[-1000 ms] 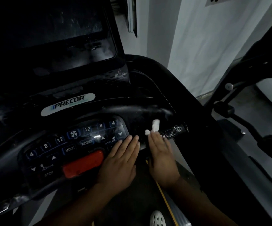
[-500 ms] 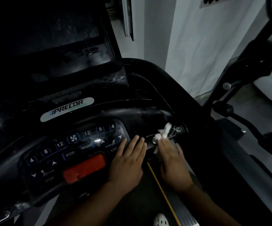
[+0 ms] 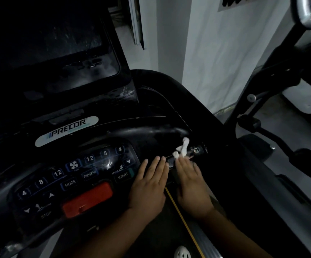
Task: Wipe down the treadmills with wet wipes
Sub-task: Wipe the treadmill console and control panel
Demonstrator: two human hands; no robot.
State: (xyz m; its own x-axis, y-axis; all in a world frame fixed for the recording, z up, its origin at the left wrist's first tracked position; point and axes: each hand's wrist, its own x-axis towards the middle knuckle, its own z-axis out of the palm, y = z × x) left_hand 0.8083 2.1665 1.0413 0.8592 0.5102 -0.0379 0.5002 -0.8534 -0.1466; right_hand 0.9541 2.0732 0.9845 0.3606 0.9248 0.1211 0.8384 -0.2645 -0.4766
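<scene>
nearest to us, below and right of the red button [image 3: 87, 201], a pale shoe [image 3: 181, 253] stands on the deck beside a yellow line [image 3: 180, 215]. so we are on the belt, facing the console.

left hand [image 3: 149, 187]: just right of the red button, lying flat on the console edge beside the start key [image 3: 123, 175]. fingers straight, holding nothing. we read it as a brace while the other hand works.

right hand [image 3: 192, 185]: further right of the red button, close beside the left hand but apart from it. it is also flat, fingers straight, pressing down rather than gripping.

wipe [image 3: 181, 149]: a small white bunch, up and right of the red button. it is pinned under the right fingertips and sticks out past them, on the bar where a chrome grip [image 3: 195, 150] begins. flat fingers spread the pressure for rubbing, we judge. this step: wiping the bar's right end.

beyond the red button: keypad, then logo [image 3: 67, 130], then the dark screen [image 3: 58, 53], streaked. the streaks may be moisture; we cannot tell. far right of the red button: a grey wall [image 3: 225, 53] and a neighbouring machine's frame [image 3: 281, 90].

versus 1.0 s ago: the wipe sat short of the chrome grip as a tighter lump. it now lies closer to the chrome and looser. the right hand went with it. the left hand has barely moved.
</scene>
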